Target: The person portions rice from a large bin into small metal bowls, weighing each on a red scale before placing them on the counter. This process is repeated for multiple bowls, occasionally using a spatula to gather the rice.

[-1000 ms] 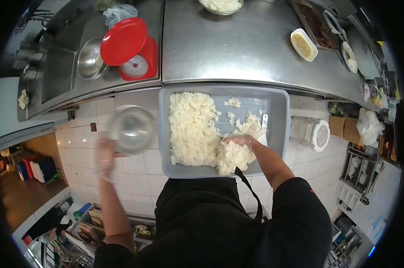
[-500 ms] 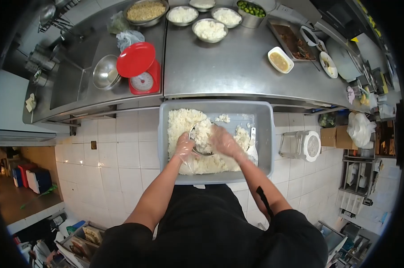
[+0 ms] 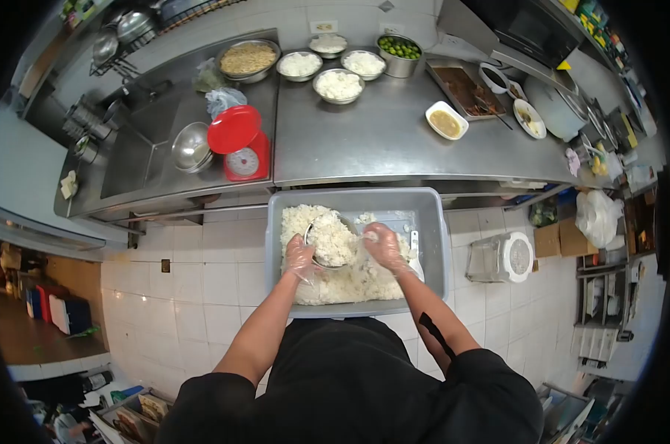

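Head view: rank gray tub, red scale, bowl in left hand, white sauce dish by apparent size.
1. Gray tub
2. Red scale
3. Bowl in left hand, partly hidden by rice
4. White sauce dish

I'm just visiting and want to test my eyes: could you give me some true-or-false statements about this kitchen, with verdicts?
1. The left hand holds a metal bowl containing rice. True.
2. The kitchen scale is blue. False: it is red.
3. Both hands wear clear gloves. True.
4. The right hand grips the white utensil. False: the utensil lies in the gray tub, to the right of that hand.
5. A metal pot on the counter holds small green items. True.
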### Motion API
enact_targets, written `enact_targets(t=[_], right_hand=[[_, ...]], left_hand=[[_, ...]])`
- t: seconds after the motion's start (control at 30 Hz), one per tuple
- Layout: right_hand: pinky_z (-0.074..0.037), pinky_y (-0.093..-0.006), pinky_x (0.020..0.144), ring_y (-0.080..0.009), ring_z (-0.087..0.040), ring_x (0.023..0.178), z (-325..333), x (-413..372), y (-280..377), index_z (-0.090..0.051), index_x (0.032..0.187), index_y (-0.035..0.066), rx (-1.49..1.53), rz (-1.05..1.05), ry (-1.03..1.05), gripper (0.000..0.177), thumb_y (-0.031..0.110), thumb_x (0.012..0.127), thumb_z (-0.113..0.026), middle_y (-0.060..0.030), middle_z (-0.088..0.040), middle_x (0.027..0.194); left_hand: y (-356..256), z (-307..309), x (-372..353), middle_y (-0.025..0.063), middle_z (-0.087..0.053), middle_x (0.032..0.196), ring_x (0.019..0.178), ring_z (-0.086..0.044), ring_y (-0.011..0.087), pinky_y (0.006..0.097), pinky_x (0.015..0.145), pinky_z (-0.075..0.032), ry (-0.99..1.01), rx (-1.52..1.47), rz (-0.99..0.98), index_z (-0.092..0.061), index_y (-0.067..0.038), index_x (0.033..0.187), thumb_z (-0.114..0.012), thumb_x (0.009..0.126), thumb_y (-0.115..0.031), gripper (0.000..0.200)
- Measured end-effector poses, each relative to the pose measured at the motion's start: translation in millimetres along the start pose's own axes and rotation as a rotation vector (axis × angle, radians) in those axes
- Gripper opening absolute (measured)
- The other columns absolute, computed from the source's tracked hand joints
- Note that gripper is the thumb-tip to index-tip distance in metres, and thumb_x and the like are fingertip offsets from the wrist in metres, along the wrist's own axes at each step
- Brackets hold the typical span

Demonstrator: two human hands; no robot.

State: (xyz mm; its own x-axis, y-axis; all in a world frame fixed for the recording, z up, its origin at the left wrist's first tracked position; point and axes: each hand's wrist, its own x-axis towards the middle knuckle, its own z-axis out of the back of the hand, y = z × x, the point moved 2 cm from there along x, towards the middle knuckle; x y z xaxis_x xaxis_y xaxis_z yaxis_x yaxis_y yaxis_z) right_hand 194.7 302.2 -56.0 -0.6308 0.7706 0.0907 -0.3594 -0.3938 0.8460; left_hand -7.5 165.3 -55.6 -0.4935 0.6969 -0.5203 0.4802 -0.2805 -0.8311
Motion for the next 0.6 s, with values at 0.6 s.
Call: enact_targets(t=[0.6], right_hand=[[-0.052,-0.0365,0.080,-0.0240,-0.064,0.087,-24.3,55.0,58.3,-0.065,0.100,0.002,0.097,-0.122,0.171,0.027,0.010,0.075,-0.070,-0.0152,-0.067,0.097]], left_hand=[[-10.7,10.6,-8.9,0.0116,-0.052,0.077,0.057,-0.061,0.0267,0.0466,0.040,-0.057,-0.002,0.124,-0.063,-0.039,-0.008,0.082,-0.050,0.071,0.005,0.020]])
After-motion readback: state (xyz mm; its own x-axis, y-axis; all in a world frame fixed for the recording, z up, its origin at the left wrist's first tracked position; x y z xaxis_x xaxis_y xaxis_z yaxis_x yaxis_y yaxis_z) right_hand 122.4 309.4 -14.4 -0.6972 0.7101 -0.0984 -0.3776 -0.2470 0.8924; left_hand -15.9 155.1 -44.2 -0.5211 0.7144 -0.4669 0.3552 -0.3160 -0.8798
